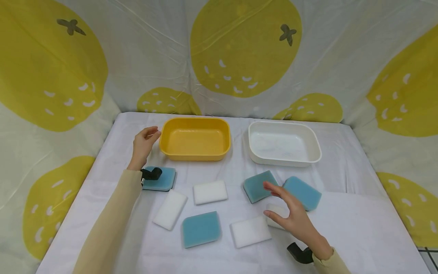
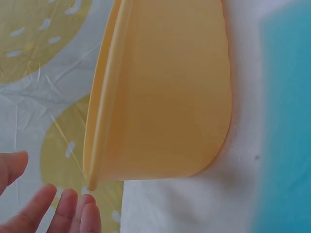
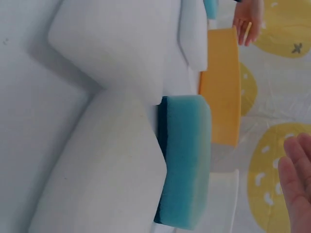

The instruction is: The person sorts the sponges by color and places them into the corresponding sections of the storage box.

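In the head view my left hand [image 1: 144, 146] is at the left end of a yellow plastic basin [image 1: 195, 155], its fingertips right by the rim. The left wrist view shows its fingers [image 2: 65, 211] spread beside the basin wall, gripping nothing. My right hand [image 1: 291, 213] hovers over the sponges at the right, thumb and fingers apart with nothing between them. Under it lie a blue sponge [image 1: 258, 186], another blue sponge [image 1: 302, 193] and a partly hidden white sponge [image 1: 273, 222]. One more white sponge [image 1: 251, 231] lies just left of that hand.
A white basin [image 1: 284, 161] stands right of the yellow one. Across the white cloth lie a blue sponge [image 1: 201, 229], a white sponge [image 1: 210, 192], a tilted white sponge [image 1: 170, 209] and a blue sponge [image 1: 164, 180] partly under the left wrist. Lemon-print cloth [image 1: 246, 45] hangs behind.
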The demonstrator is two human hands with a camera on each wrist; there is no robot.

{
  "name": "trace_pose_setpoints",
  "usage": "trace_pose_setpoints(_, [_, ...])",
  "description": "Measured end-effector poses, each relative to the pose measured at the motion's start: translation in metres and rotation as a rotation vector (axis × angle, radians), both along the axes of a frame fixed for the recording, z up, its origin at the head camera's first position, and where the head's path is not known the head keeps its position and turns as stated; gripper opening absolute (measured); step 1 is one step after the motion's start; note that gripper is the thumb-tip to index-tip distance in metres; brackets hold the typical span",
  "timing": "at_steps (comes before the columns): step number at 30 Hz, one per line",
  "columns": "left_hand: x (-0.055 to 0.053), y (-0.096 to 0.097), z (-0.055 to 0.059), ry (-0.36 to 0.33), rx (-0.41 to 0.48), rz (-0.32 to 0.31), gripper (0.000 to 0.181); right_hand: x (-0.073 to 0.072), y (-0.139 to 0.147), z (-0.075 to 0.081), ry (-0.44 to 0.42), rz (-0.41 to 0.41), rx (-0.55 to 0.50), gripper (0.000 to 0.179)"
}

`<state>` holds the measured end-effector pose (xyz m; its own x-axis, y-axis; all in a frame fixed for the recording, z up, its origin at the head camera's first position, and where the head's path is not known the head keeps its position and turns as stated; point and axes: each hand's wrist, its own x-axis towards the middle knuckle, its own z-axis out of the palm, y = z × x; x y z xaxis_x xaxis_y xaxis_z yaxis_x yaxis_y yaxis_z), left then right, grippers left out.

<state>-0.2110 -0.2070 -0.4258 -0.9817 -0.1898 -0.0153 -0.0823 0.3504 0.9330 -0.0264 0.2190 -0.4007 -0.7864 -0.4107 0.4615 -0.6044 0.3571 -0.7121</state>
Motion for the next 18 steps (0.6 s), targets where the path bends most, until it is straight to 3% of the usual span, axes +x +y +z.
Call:
trace_pose_setpoints(5, [-0.005,-0.002,-0.002,-0.061,0.047,-0.008,0.047,0.006,0.001,-0.01,-0.026,0.025,0.009,0.078])
trace_pose_setpoints(13, [-0.009,-0.002,-0.006,-0.104,0.089,-0.023,0.046,0.01,0.013,-0.053,-0.071,0.037,0.024,0.083])
trace_pose_setpoints(18, [-0.012,-0.003,-0.011,-0.119,0.102,-0.023,0.046,0.013,0.014,-0.066,-0.098,0.079,0.04,0.083])
